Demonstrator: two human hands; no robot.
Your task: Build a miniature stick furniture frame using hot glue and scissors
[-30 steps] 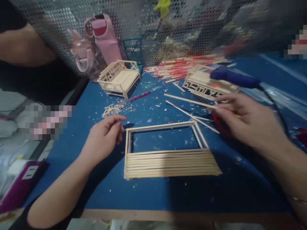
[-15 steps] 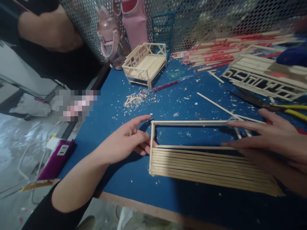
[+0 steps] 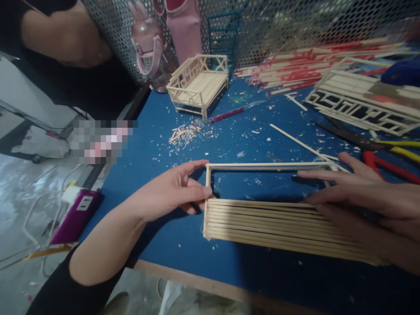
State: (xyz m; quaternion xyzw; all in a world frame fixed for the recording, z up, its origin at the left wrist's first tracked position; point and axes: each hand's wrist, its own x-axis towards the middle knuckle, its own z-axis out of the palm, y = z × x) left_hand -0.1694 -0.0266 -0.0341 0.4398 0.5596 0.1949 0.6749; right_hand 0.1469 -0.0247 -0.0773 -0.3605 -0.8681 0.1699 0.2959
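A flat rectangular frame of thin wooden sticks [image 3: 262, 166] lies on the blue table [image 3: 183, 238], its near half filled with several sticks laid side by side. My left hand [image 3: 173, 192] presses its fingertips against the frame's left edge, fingers stretched and holding nothing. My right hand [image 3: 364, 192] lies flat over the frame's right part, fingers extended along the topmost laid stick.
A small stick-built bench [image 3: 198, 83] stands at the back, with another stick panel [image 3: 361, 107] at the right. Loose sticks [image 3: 295, 140], red-tipped sticks [image 3: 305, 65], red and yellow handled pliers [image 3: 390, 153] and wood chips [image 3: 183, 133] litter the table. Another person's arm [image 3: 62, 39] is at upper left. Mesh wall [image 3: 295, 22] behind.
My right hand came in from the right and laid a stick against the row in the frame. My left hand moved up to the frame's left edge. The camera shifted.
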